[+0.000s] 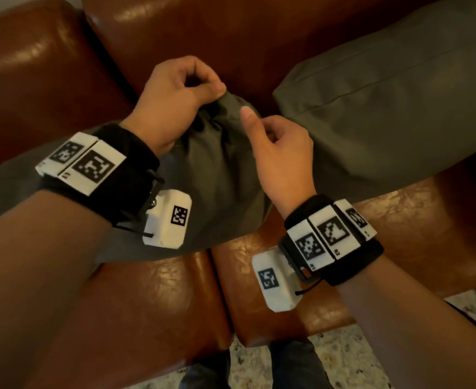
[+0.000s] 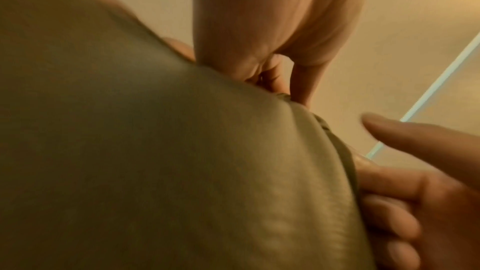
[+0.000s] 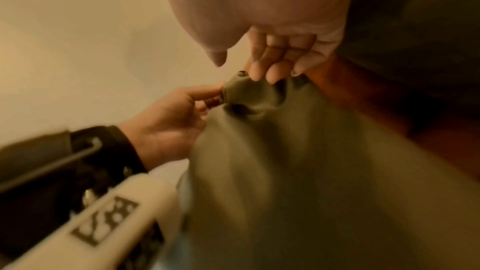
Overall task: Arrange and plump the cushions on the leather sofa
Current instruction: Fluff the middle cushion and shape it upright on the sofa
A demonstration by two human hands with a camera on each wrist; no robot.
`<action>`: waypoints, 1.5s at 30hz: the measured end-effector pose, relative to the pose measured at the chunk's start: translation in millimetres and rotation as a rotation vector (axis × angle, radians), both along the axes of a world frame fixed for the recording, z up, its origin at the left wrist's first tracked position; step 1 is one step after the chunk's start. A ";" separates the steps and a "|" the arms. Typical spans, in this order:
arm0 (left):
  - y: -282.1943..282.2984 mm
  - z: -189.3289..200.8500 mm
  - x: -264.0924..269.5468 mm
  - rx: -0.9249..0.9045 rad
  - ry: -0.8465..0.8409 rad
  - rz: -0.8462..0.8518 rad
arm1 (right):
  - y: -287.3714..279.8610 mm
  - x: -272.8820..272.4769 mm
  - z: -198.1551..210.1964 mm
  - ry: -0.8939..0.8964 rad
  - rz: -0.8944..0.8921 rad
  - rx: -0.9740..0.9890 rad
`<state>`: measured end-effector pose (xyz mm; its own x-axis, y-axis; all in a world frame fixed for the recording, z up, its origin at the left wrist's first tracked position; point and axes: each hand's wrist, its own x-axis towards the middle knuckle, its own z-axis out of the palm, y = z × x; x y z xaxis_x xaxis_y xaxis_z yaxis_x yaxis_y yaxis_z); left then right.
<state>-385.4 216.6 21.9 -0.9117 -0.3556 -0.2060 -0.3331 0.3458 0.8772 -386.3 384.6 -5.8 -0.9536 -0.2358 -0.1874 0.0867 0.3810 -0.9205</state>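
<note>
An olive-green cushion (image 1: 220,169) stands on end on the brown leather sofa (image 1: 161,290), its top corner bunched. My left hand (image 1: 217,91) pinches that corner between thumb and fingers. In the left wrist view the left hand (image 2: 285,91) nips the cushion (image 2: 155,151) at its seam. My right hand (image 1: 270,136) is just right of the corner, its fingers curled behind the edge and its thumb lifted clear. From the right wrist the right hand (image 3: 272,69) hooks its fingertips on the bunched cushion (image 3: 285,171), opposite the left hand (image 3: 207,93). A second, larger olive cushion (image 1: 385,102) leans against the sofa back at the right.
The padded sofa arm (image 1: 34,66) rises at the left and the backrest (image 1: 189,29) runs behind both cushions. A gap splits the two seat pads below my wrists. A speckled rug (image 1: 343,360) and my legs (image 1: 295,363) are in front of the sofa.
</note>
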 end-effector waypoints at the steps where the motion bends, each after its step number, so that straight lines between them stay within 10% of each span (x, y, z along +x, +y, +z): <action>1: 1.2 -2.6 0.9 0.034 0.023 0.013 | -4.2 -3.0 1.5 -0.034 -0.002 0.004; 17: 2.3 7.1 1.0 -0.090 0.000 -0.098 | -11.3 -3.5 9.9 0.369 -0.002 0.033; 28: -2.0 -0.6 9.4 -0.015 0.068 -0.001 | -4.7 -26.8 9.8 0.155 -0.121 0.060; 45: -27.8 -24.8 68.6 -0.769 -0.083 -0.193 | -1.8 -50.0 23.5 0.248 0.115 0.468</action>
